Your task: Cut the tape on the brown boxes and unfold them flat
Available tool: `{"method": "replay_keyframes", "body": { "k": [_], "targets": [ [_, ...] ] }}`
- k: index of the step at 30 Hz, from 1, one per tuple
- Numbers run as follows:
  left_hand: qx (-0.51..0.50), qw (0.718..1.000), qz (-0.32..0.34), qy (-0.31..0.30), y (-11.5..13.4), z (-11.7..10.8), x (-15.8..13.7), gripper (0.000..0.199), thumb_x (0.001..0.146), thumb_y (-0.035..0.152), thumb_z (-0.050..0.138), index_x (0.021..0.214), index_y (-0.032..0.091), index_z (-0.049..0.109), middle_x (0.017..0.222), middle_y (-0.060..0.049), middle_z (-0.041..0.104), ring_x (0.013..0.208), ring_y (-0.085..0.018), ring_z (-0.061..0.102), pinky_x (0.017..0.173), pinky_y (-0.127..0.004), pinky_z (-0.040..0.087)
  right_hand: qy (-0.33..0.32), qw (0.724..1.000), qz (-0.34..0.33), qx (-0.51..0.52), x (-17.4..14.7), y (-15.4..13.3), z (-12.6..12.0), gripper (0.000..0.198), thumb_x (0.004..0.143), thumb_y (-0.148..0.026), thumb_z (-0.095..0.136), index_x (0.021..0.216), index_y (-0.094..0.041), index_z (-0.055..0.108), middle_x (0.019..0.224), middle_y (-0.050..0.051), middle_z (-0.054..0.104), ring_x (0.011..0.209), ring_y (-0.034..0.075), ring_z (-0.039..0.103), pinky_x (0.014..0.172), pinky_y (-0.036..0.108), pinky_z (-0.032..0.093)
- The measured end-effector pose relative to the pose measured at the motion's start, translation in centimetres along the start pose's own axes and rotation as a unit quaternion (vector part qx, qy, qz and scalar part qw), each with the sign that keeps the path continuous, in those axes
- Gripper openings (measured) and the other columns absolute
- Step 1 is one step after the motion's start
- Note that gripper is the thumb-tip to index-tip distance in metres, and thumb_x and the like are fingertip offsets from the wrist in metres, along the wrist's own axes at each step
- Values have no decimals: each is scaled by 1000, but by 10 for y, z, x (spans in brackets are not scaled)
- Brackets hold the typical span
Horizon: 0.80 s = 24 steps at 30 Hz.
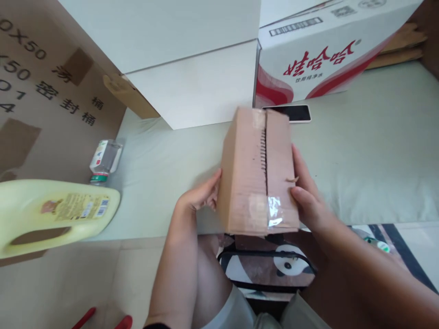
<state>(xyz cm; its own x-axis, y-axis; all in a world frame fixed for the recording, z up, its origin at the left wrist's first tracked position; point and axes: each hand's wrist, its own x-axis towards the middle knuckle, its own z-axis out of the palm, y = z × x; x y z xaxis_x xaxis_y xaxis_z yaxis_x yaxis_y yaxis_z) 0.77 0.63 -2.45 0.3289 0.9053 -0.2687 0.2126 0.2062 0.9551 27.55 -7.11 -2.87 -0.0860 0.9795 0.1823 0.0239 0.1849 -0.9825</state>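
At centre, we observe a brown cardboard box (252,176); at 1 o'clock, a white Wahaha water carton (318,64) with red lettering and bands; at 9 o'clock, a pale-yellow handled jug (58,203); at 3 o'clock, a pale-green cover (373,155).

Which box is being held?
The small brown carton with clear tape, between left hand and right hand; the plain white box, Wahaha water carton and large black-lettered brown carton are untouched.

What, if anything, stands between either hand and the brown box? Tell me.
Nothing visible does: the left hand and right hand touch opposite sides of the brown box. The phone lies beyond it, clear of both hands.
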Motion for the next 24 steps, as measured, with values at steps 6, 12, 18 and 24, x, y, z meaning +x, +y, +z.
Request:
{"method": "replay_keyframes", "body": {
  "k": [6, 12, 18, 24],
  "targets": [
    [126, 942, -233, -208, 6, -5, -7, 87, 76, 98, 27, 52, 20, 57, 42, -7, 55, 35, -12, 44, 37, -26, 26, 1, 997, 44, -61, 5, -7, -11, 57, 91, -39, 58, 148, -41, 51, 170, -6, 34, 159, 32, 28, 131, 58, 21],
    [48, 995, -63, 59, 2, -10, 11, 42, 83, 62, 68, 84, 21, 64, 76, -2, 69, 54, -12, 56, 51, -24, 43, -44, 995, 49, -78, 6, -6, -7, 50, 93, -52, 60, 141, -38, 56, 160, 6, 47, 151, 37, 40, 125, 67, 26],
    [-128, 948, 204, 209, -5, -9, 20, 58, 77, 75, 67, 111, 29, 68, 129, -9, 70, 116, -25, 67, 96, -37, 54, -171, 984, -2, -58, 5, -6, -3, 46, 96, -52, 59, 140, -39, 58, 154, 4, 55, 155, 33, 36, 125, 58, 31],
    [-140, 958, 201, 148, 1, -4, 11, 60, 77, 77, 60, 96, 21, 73, 115, -11, 74, 107, -28, 70, 94, -41, 53, -218, 975, -13, -33, 6, -11, 1, 41, 97, -50, 59, 136, -38, 59, 151, 4, 57, 149, 30, 45, 122, 53, 38]
  ]
}}
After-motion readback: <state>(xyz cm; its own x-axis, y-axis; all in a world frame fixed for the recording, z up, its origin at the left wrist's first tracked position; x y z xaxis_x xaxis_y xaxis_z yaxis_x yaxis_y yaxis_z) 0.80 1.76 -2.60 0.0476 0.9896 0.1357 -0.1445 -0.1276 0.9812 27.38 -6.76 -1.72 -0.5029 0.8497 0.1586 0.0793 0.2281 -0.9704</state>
